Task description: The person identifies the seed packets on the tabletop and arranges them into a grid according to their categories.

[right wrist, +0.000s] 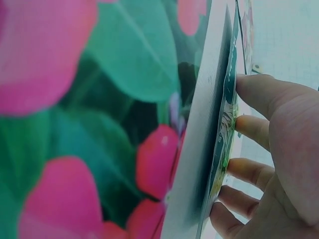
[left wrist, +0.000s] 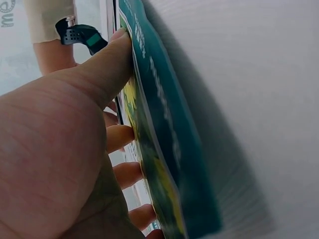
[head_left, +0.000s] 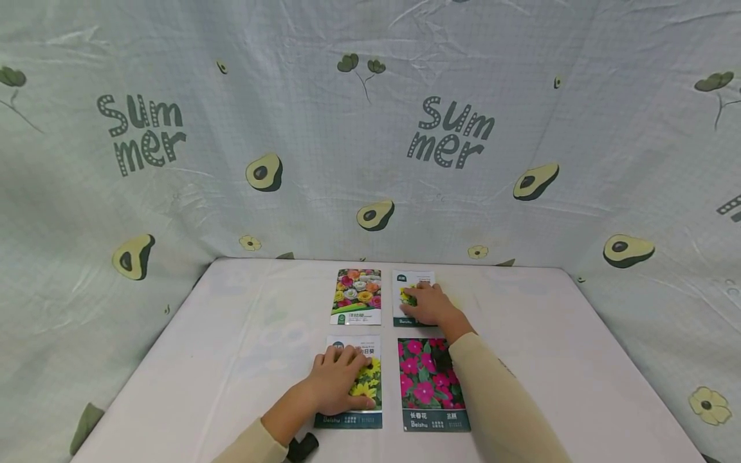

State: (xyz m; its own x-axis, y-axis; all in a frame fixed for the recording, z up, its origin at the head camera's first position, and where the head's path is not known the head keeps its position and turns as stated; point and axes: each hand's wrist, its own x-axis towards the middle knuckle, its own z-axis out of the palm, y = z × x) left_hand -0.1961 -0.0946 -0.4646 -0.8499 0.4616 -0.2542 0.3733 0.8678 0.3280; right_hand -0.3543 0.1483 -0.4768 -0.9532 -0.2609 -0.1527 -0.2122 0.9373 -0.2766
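In the head view my left hand (head_left: 337,382) rests on the near-left seed packet (head_left: 348,421), which shows yellow flowers and a dark teal strip. Seen from the left wrist, the thumb and fingertips touch the packet's printed face, and its teal edge bows slightly off the table. My right hand (head_left: 429,304) lies on the far-right seed packet (head_left: 412,278), also with yellow flowers, covering much of its right half. Its spread fingertips touch that packet's front in the right wrist view. Beneath the right forearm lies a pink-flowered seed packet (head_left: 424,386), partly hidden by the sleeve.
A seed packet with multicoloured blooms (head_left: 357,294) lies at the far left of the group. The packets form two rows on a pale table (head_left: 255,321). Behind and beside it hangs a light cloth (head_left: 324,141) printed with avocados. Dark straps circle both wrists.
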